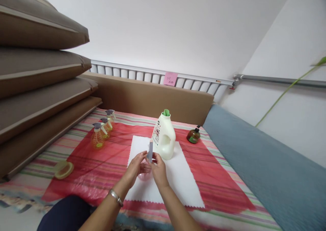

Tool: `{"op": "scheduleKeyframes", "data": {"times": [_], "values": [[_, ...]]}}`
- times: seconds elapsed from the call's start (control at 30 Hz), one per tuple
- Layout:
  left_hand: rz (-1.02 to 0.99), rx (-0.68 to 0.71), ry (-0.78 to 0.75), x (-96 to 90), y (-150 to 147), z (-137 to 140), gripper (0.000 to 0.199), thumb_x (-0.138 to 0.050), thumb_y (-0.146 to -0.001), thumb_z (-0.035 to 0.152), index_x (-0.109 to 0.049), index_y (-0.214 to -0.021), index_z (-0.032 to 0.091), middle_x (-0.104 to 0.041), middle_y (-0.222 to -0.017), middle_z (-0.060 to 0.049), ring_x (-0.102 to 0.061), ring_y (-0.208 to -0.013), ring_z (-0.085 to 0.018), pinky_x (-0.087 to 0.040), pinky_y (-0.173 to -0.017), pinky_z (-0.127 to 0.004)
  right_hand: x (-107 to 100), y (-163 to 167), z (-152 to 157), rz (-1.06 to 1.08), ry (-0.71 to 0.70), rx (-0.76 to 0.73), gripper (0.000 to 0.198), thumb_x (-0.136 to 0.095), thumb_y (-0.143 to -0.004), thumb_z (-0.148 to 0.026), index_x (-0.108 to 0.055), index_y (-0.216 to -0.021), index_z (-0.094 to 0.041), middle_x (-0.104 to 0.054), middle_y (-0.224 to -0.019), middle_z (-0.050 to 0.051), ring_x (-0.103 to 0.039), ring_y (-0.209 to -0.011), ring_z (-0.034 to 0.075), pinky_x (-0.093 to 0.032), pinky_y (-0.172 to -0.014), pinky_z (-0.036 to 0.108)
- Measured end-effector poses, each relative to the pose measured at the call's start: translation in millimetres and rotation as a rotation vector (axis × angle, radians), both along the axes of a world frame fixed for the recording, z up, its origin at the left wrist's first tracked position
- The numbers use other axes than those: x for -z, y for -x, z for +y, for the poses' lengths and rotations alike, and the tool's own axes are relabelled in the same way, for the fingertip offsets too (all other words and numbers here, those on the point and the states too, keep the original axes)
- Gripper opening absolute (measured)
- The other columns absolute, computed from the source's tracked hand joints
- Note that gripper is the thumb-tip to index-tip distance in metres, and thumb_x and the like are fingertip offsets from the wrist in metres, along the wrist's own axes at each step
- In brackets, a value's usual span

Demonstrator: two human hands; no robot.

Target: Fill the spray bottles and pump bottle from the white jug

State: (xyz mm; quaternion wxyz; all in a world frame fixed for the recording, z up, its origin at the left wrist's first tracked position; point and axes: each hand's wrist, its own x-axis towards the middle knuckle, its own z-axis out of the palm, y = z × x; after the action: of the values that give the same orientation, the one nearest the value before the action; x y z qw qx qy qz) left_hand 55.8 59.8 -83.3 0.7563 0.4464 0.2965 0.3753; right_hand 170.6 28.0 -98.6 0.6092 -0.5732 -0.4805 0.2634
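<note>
In front of me, a small spray bottle with a clear pink body [144,176] and a grey spray head [150,151] stands over a white sheet. My left hand [134,170] curls around its neck from the left, fingers bent. On the other side my right hand [159,171] pinches the spray head with thumb and fingers. Just behind the hands, a large pale green jug [166,141] with a green top and a side handle rests upright on the white sheet [183,180]. My fingers partly hide the bottle.
Several orange-yellow spray bottles [98,137] with grey heads line the left. A yellowish round lid or dish [63,170] lies nearer. A brown pump bottle [193,136] stands right. Red film [216,176] covers striped cloth. Stacked cushions [46,88] and a blue panel [254,156] flank the area.
</note>
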Motion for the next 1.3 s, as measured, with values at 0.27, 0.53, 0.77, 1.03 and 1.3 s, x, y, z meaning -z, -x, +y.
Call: {"op": "scheduleKeyframes", "data": {"times": [0.27, 0.53, 0.77, 1.03, 1.3], "values": [[0.362, -0.246, -0.444, 8.3, -6, 5, 0.042, -0.063, -0.068, 0.039, -0.06, -0.103, 0.016, -0.065, -0.091, -0.008, -0.058, -0.06, -0.015, -0.047, -0.062, -0.031, 3, -1, 1, -0.047, 0.01, 0.04, 0.024, -0.055, -0.073, -0.025, -0.06, -0.095, -0.02, -0.066, -0.094, 0.006, -0.059, -0.091, 0.021, -0.045, -0.079, 0.033], [0.518, -0.282, -0.652, -7.4, -7, 17, 0.015, -0.063, -0.065, 0.024, -0.067, -0.079, 0.021, -0.065, -0.082, -0.005, -0.057, -0.075, -0.021, -0.041, -0.066, -0.029, -5, -4, -4, -0.168, 0.046, 0.027, 0.028, -0.056, -0.07, -0.021, -0.061, -0.098, -0.022, -0.066, -0.097, 0.004, -0.06, -0.091, 0.02, -0.046, -0.078, 0.033], [0.595, -0.295, -0.728, -0.2, -7, 15, 0.017, -0.061, -0.07, 0.028, -0.066, -0.085, 0.021, -0.064, -0.082, -0.003, -0.052, -0.06, -0.016, -0.038, -0.061, -0.027, -61, -18, -3, -0.394, 0.178, 0.128, 0.036, -0.046, -0.081, -0.04, -0.055, -0.11, -0.021, -0.067, -0.092, 0.006, -0.062, -0.079, 0.018, -0.045, -0.072, 0.03], [0.635, -0.343, -0.753, 1.0, -5, 13, 0.022, -0.062, -0.069, 0.03, -0.064, -0.089, 0.021, -0.065, -0.085, -0.005, -0.056, -0.067, -0.02, -0.038, -0.064, -0.029, -102, 1, 20, -0.797, 0.457, 0.096, 0.023, -0.054, -0.075, -0.034, -0.064, -0.085, -0.016, -0.069, -0.081, 0.012, -0.063, -0.079, 0.026, -0.041, -0.065, 0.032], [0.628, -0.436, -0.712, 3.1, -11, 11, 0.021, -0.069, -0.062, 0.033, -0.062, -0.078, 0.021, -0.062, -0.079, -0.005, -0.053, -0.08, -0.025, -0.037, -0.077, -0.035, -108, 1, 30, -0.962, 0.581, 0.018, 0.017, -0.054, -0.073, -0.027, -0.065, -0.078, -0.015, -0.069, -0.084, 0.014, -0.064, -0.078, 0.026, -0.04, -0.059, 0.029]]}}
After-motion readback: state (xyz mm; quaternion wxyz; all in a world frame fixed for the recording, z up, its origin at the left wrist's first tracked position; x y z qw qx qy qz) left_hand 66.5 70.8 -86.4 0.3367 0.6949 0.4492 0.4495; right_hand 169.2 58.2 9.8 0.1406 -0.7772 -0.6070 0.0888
